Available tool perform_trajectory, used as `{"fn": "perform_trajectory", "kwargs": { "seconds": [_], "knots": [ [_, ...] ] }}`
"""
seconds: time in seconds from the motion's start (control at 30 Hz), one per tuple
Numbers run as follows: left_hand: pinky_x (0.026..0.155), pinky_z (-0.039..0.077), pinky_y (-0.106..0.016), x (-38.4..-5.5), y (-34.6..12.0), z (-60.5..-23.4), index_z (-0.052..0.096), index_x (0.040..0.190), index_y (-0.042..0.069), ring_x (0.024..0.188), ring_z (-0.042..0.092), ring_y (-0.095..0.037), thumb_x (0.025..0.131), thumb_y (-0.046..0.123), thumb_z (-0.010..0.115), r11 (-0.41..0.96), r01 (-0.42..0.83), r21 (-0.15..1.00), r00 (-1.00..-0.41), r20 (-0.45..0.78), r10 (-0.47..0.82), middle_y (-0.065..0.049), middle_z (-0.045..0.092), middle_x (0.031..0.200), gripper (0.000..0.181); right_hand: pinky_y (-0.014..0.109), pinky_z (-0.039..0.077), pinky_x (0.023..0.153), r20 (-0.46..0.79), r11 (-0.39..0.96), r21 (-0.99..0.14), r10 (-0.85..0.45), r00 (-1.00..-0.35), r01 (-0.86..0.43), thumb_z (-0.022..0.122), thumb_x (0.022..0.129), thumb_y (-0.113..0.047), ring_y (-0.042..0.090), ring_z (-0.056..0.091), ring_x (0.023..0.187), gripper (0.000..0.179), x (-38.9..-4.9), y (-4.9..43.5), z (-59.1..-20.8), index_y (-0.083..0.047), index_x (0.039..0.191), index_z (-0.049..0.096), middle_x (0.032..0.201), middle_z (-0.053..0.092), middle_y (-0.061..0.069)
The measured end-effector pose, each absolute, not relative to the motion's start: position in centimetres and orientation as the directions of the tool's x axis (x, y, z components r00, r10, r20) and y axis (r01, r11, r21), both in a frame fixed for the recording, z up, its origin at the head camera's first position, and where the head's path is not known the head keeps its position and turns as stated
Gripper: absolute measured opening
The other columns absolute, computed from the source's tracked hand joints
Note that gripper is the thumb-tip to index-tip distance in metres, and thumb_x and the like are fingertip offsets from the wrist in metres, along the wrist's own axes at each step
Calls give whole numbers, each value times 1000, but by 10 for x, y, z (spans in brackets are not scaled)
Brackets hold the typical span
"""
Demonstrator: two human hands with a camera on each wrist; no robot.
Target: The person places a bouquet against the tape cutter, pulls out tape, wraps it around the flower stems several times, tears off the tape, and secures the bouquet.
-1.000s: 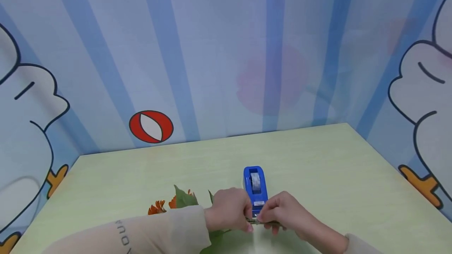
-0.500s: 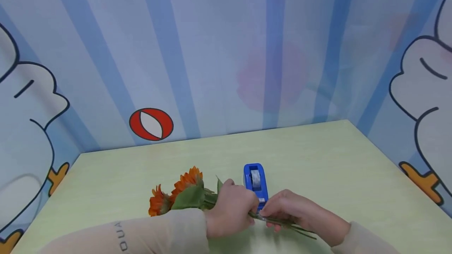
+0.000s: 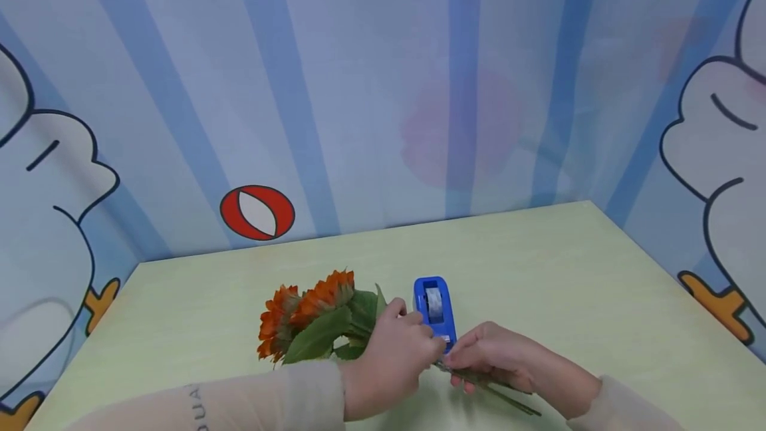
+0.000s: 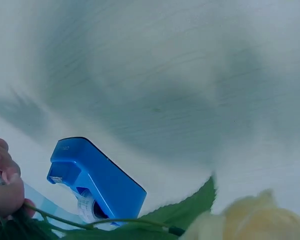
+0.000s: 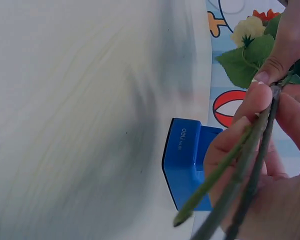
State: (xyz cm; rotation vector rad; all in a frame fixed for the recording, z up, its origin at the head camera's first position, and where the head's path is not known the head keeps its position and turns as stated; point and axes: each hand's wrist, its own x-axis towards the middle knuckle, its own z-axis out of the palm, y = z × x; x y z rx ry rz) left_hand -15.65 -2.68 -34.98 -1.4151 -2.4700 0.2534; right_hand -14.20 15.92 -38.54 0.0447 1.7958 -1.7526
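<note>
My left hand (image 3: 397, 351) grips a bunch of flowers around its stems, below the leaves. The orange flower heads (image 3: 323, 294) point left in the head view, and a pale yellow bloom (image 4: 262, 220) shows in the left wrist view. My right hand (image 3: 497, 358) pinches the lower stems (image 3: 511, 404) between thumb and fingers, close beside the left hand. Several green stem ends (image 5: 215, 195) run out past the right palm. A shiny clear patch, like tape, shows on the stems between the hands. Just behind the hands stands a blue tape dispenser (image 3: 435, 311).
The pale green table (image 3: 538, 271) stretches back to a blue striped backdrop (image 3: 371, 85) with cartoon prints, including a red and white ball (image 3: 257, 212). Large green leaves (image 3: 323, 334) spread out beside the left wrist.
The flower bunch has risen into view and tilted, its heads up and its stem ends down to the right. The left hand has turned about the stems; the right hand still pinches them.
</note>
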Motion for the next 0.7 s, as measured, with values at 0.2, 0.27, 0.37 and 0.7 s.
{"fn": "perform_trajectory", "kwargs": {
  "seconds": [0.2, 0.27, 0.37, 0.7],
  "knots": [
    [75, 33, -30, -157, -31, -354, 67, 82, 30, 67, 44, -7, 67, 22, 81, 463, 803, -374, -399, 240, 885, 14, 63, 73, 23, 20, 45, 59, -386, 51, -907, -495, -779, 417, 58, 89, -7, 8, 55, 61, 14, -141, 160, -386, -2, 87, 71, 76, 65, 3],
    [74, 34, -30, -159, -31, -355, 66, 83, 28, 68, 46, -7, 67, 22, 81, 467, 804, -369, -399, 247, 883, 12, 63, 74, 23, 20, 44, 57, -364, 63, -922, -483, -796, 383, 58, 90, -7, 10, 54, 65, 14, -141, 159, -387, -2, 86, 70, 76, 64, 2],
    [69, 36, -29, -161, -29, -354, 65, 85, 25, 68, 51, -8, 70, 20, 80, 488, 804, -340, -431, 233, 872, 9, 63, 75, 22, 22, 43, 56, -340, 101, -939, -419, -842, 328, 60, 89, -6, 12, 53, 66, 11, -142, 157, -385, -1, 84, 69, 70, 62, 0],
    [73, 38, -37, -174, -27, -339, 66, 74, 22, 57, 45, -3, 80, 36, 72, 598, 797, 82, -579, -176, 796, 14, 53, 59, 16, 26, 44, 55, -282, 254, -943, -276, -919, 213, 68, 83, -7, 13, 52, 62, 15, -139, 147, -380, 7, 87, 70, 66, 62, 0]
  ]
}}
